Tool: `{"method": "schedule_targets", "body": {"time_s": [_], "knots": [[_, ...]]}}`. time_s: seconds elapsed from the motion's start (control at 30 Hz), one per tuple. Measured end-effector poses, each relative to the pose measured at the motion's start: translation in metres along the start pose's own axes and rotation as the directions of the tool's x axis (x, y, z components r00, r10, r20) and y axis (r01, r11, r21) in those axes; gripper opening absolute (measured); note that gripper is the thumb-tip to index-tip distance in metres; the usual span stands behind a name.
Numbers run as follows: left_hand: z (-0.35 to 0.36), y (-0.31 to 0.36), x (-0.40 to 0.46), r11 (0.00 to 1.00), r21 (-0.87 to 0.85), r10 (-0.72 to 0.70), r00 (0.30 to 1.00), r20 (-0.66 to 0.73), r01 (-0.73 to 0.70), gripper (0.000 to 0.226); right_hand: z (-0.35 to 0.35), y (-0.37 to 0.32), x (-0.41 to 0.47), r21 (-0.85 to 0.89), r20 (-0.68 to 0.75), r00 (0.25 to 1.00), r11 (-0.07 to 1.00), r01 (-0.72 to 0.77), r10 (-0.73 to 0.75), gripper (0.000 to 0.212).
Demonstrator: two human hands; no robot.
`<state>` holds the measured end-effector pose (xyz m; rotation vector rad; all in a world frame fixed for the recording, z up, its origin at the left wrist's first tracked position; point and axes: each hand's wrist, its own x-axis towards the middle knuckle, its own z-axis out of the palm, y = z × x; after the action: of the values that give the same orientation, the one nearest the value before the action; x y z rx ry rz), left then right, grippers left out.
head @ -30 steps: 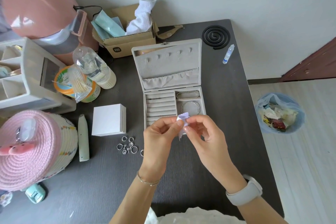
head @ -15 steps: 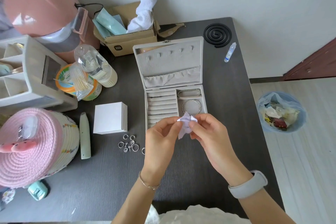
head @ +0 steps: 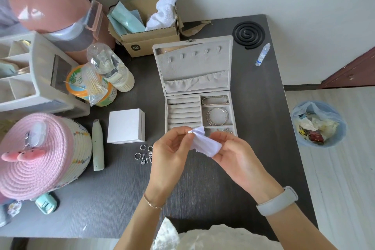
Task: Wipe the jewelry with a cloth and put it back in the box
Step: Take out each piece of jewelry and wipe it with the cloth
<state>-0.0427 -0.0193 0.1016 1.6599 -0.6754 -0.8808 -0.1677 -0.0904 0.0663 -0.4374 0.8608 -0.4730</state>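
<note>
The fingers of the left hand (head: 170, 148) pinch the top corner of a small white cloth (head: 205, 144). The fingers of the right hand (head: 233, 152) curl around the bottom of the same cloth and hold it. Both hands are up in the air, just in front of the near edge of the jewelry box (head: 194, 87). I cannot tell if a piece of jewelry is tucked inside the cloth, because the folds hide it.

The box sits open at 12 o'clock from the hands, with its lid leaning back. Inside, on the right side, lie a chain bracelet (head: 215, 100) in the far slot and a round bangle (head: 218, 116) in the middle slot. The ring rolls (head: 183, 112) on the left side look bare. A little pile of silver rings (head: 144, 154) lies on the dark table (head: 263, 128) at 9 o'clock from the left hand, very near it.

I think this is the wiping step. The rings are not in the box yet. Next, a hand probably has to let go of the cloth, pick up one tiny ring from the pile, and rub it. That needs a careful pinch, since the rings are small and bunched together.
</note>
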Motion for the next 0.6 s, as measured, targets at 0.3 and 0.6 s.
{"method": "schedule_targets", "body": {"time_s": [0.3, 0.6], "knots": [[-0.047, -0.034, 0.015, 0.983, 0.068, -0.136, 0.927, -0.351, 0.170, 0.012, -0.015, 0.053, 0.031, -0.514, -0.146, 0.989, 0.855, -0.073, -0.003, 0.019], [-0.078, -0.057, 0.009, 0.962, 0.117, -0.175, 0.883, -0.436, 0.248, 0.014, 0.024, 0.095, 0.065, -0.789, -0.036, 0.997, 0.610, -0.068, 0.064, 0.035]]}}
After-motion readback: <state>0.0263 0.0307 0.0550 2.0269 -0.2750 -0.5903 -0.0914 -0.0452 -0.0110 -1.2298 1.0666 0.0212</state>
